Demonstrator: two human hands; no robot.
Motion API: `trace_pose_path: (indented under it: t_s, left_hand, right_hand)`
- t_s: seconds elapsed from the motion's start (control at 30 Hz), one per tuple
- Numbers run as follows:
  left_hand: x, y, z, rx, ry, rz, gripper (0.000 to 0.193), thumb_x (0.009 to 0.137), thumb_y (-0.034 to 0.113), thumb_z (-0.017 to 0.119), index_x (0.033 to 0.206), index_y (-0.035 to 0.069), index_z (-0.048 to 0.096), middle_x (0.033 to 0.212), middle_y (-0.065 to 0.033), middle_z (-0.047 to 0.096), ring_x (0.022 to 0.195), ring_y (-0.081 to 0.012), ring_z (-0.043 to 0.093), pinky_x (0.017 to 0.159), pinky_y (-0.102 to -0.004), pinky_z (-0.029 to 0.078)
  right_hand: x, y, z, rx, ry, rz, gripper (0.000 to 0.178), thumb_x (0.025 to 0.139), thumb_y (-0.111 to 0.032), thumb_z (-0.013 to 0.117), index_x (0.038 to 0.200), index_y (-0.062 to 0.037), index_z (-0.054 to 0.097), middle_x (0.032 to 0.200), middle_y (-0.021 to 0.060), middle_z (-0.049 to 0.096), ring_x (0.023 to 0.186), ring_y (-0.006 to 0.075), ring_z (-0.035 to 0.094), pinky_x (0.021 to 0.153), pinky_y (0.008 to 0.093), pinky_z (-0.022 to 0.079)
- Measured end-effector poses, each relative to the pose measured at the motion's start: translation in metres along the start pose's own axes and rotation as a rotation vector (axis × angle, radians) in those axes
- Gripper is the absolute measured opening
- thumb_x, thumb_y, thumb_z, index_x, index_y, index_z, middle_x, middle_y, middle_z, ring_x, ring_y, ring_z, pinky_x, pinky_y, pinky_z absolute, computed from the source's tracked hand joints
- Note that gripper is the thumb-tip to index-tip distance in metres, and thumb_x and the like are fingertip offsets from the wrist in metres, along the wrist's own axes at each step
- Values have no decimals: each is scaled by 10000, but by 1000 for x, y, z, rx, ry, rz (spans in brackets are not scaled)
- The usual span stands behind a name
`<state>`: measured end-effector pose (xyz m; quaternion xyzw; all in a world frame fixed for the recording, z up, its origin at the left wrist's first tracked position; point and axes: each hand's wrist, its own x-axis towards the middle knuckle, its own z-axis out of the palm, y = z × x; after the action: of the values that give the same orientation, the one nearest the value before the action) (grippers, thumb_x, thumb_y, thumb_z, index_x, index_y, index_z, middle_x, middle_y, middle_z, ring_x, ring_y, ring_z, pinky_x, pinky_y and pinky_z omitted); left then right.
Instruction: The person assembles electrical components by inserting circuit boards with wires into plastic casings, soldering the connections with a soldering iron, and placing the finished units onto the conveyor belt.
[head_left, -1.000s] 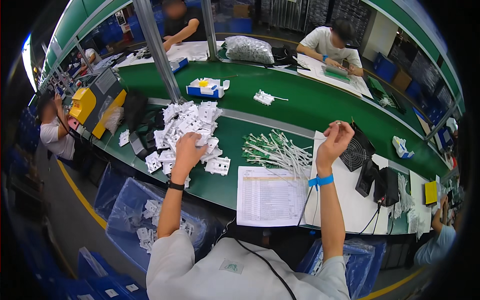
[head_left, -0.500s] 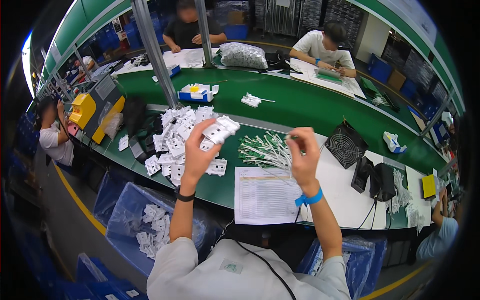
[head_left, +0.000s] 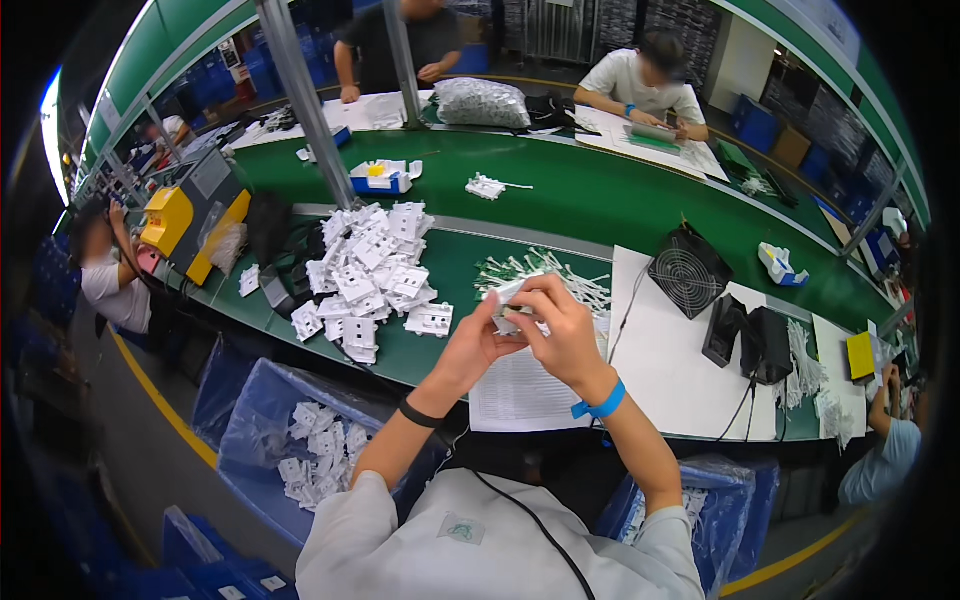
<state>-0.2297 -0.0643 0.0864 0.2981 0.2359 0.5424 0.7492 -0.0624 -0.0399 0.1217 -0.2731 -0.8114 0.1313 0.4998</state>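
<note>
Over the front edge of the bench, my left hand [head_left: 470, 347] is closed around a white plastic housing [head_left: 508, 291]. My right hand [head_left: 562, 332] meets it there, thumb and fingers closed on the housing from the right. Whether a smaller part sits between those fingers is hidden. Just beyond lies a bundle of small green circuit boards with white wires [head_left: 585, 285]. A printed sheet [head_left: 515, 402] is partly covered by my hands. Left of them, a heap of similar white housings [head_left: 370, 265] spreads over the green bench.
A black fan [head_left: 690, 272] and black power boxes [head_left: 765, 345] stand on the right. Blue-lined bins sit below, the left bin [head_left: 245, 445] holding white housings. On the green belt [head_left: 590, 215] lie a wired white part and open blue-white boxes. People sit across and at both sides.
My hands, apart half a second ago, have come together. The left moved right and down with a white housing; the right moved left to meet it.
</note>
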Motion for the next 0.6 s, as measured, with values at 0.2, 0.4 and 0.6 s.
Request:
trace_pose_path:
  t_s: [0.2, 0.4, 0.6]
  left_hand:
    - [1, -13, 1, 397, -39, 258, 283, 995, 158, 661, 1194, -43, 666, 1114, -76, 694, 976, -125, 665, 892, -297, 560]
    - [-11, -19, 12, 766, 68, 550, 259, 950, 60, 692, 1188, -35, 656, 1074, -27, 615, 999, -96, 598, 893, -273, 502]
    - [-11, -23, 21, 705, 239, 642, 298, 1018, 95, 558, 1302, 8, 568, 1071, -42, 643, 955, -71, 566, 840, -255, 489]
  right_hand:
    - [-3, -3, 4, 133, 126, 239, 156, 883, -2, 689, 1022, -19, 618, 1091, 94, 553, 770, 161, 584, 638, 275, 503]
    - [-12, -5, 11, 569, 211, 526, 79, 1008, -77, 592, 1067, -35, 561, 902, -1, 527, 695, 57, 478, 583, 206, 384]
    - [-28, -7, 6, 680, 132, 658, 60, 1018, -110, 599, 1043, -58, 583, 811, -51, 506, 613, 16, 400, 499, 203, 281]
